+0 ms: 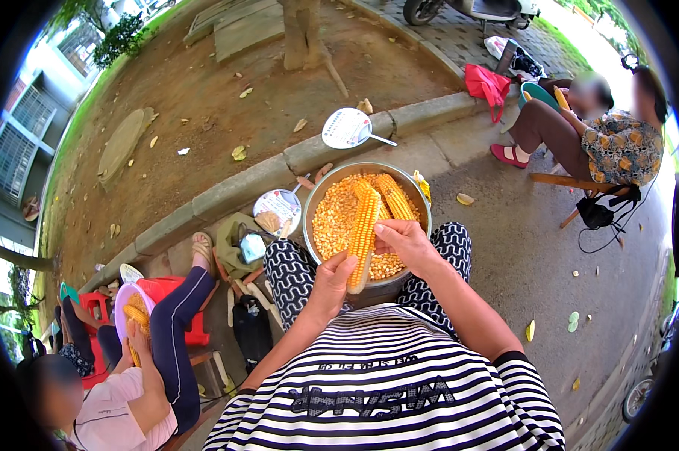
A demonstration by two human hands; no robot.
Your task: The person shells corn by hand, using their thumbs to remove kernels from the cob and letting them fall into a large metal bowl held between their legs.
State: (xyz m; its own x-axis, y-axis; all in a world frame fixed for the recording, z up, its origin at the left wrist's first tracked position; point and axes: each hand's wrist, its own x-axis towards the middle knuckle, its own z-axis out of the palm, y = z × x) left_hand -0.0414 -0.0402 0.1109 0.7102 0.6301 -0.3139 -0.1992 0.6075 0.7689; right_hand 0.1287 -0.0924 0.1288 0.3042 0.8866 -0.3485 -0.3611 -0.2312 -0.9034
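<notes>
A long ear of yellow corn (pixel 365 228) slants above a round metal basin (pixel 309 209) held between my knees. My left hand (pixel 333 282) grips the ear's lower end, thumb on top. From the right side, my right hand (pixel 402 242) holds the same ear near its middle, thumb pressed to the kernels; its curled fingers are partly hidden. Loose corn kernels (pixel 331 225) cover much of the basin's inside. More ears of corn (pixel 396 197) lie on them towards the far right wall, one partly behind the held ear.
Beyond the basin, a hand fan (pixel 346 128) rests on the stone kerb (pixel 424 115); another fan (pixel 277 209) lies left. A black bag (pixel 250 330) and bare cobs (pixel 260 296) are beside my left leg. Co-workers sit left with a pink basin (pixel 120 304) and right with a green basin (pixel 537 90).
</notes>
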